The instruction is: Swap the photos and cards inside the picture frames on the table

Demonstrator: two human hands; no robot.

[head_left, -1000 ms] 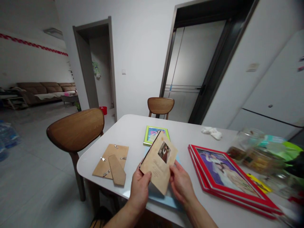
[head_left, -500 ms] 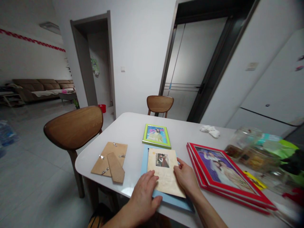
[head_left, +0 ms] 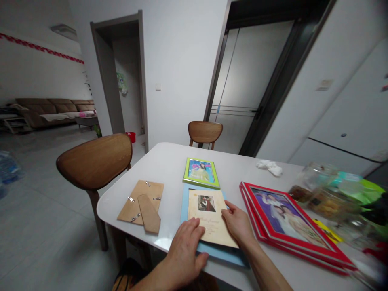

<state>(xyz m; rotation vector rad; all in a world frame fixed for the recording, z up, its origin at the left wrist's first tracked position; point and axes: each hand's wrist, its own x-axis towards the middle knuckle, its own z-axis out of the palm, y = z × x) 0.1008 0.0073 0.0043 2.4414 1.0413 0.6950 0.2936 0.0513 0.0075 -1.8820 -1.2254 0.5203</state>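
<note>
At lower centre of frame, pressed flat on the tan card [head_left: 209,218] (long axis pointing away): left hand [head_left: 185,250] at near-left corner, right hand [head_left: 238,222] on right edge, fingers spread, over the blue frame [head_left: 185,202].

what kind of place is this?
Most likely a home dining area. A white table with wooden chairs stands beside a fridge, and a sofa shows in the open room behind. Both hands rest on a photo card among picture frames.

Left hand [head_left: 185,247] lies flat, palm down; right hand [head_left: 239,222] rests beside it (fingers loosely curled).
</note>
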